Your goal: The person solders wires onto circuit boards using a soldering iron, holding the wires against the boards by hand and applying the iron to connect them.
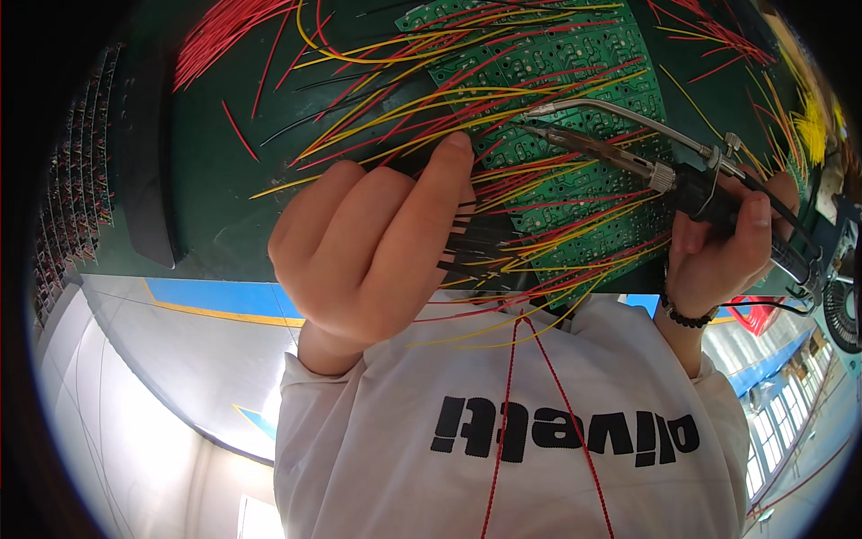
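Observation:
A green circuit board (575, 63) lies on the dark green worktop, with many red, yellow and black wires (404, 85) spreading leftward from it. My left hand (377, 234) is closed over the wires, its index fingertip bent down among them by the board's left part; what it pinches is hidden. In my right hand (732, 229) is a soldering iron (646, 166) with a thin metal feed tube (620, 112) clamped along it. The iron's tip points left, close to the wires over the board. Black wire ends (485, 241) show beside my left palm.
A bundle of red wires (224, 36) lies at the far left, with a few loose ones near it. More red and yellow wires (718, 31) lie far right. A dark strip (153, 180) and rows of small wired parts (76, 180) are at the left edge.

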The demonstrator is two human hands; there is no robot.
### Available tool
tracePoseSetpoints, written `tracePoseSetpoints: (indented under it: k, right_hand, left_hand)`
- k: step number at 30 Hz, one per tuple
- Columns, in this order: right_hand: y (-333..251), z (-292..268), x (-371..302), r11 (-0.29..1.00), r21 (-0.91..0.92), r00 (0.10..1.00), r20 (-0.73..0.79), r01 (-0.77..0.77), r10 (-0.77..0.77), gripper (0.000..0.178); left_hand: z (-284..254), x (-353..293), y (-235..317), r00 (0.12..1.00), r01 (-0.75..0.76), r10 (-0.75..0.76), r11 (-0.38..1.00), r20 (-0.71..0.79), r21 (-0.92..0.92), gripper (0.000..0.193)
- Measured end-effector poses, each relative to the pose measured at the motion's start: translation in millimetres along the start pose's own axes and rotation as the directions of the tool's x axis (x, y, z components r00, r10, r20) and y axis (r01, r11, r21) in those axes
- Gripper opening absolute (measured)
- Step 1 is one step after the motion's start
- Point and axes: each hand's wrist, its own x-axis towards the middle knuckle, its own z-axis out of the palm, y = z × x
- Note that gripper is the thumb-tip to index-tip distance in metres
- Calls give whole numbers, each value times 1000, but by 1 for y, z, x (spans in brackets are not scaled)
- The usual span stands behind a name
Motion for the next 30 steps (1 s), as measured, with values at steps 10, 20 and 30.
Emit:
tracePoseSetpoints:
  k: [10, 20, 30]
  right_hand:
    - [-3, 8, -1, 997, -67, 996, -79, -34, 28, 22]
    - [-3, 6, -1, 997, -53, 995, -96, -46, 41, 25]
    - [-3, 5, 1, 997, -52, 996, -77, -53, 49, 23]
  left_hand:
    - [-13, 8, 7, 974, 107, -103, 994, 204, -9, 19]
    - [-12, 7, 5, 981, 72, -70, 997, 178, -2, 18]
    - [-9, 7, 7, 984, 89, -87, 996, 153, -5, 19]
